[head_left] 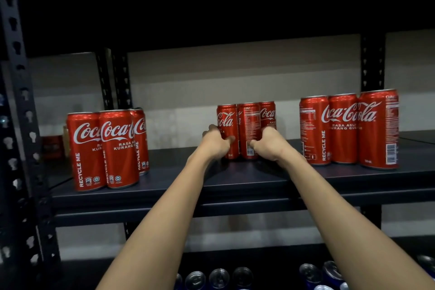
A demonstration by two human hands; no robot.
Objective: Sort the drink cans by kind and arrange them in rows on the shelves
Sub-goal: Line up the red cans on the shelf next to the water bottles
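Gripping the middle Coca-Cola cans [247, 129] on the shelf [247, 181], we had left hand [215, 145] and right hand [268, 145] both curled around the cluster; more trios sat left [106, 148] and right [348, 129].

Dim, dark vignetted corners, edges bowed, slightly soft.

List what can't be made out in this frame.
- Head view: lower fronts of the middle cans, hidden by the left hand and right hand.
- Dim object behind the left cans: too dark to identify.
- Cans on the lower shelf: only tops visible, cut off by the bottom edge.
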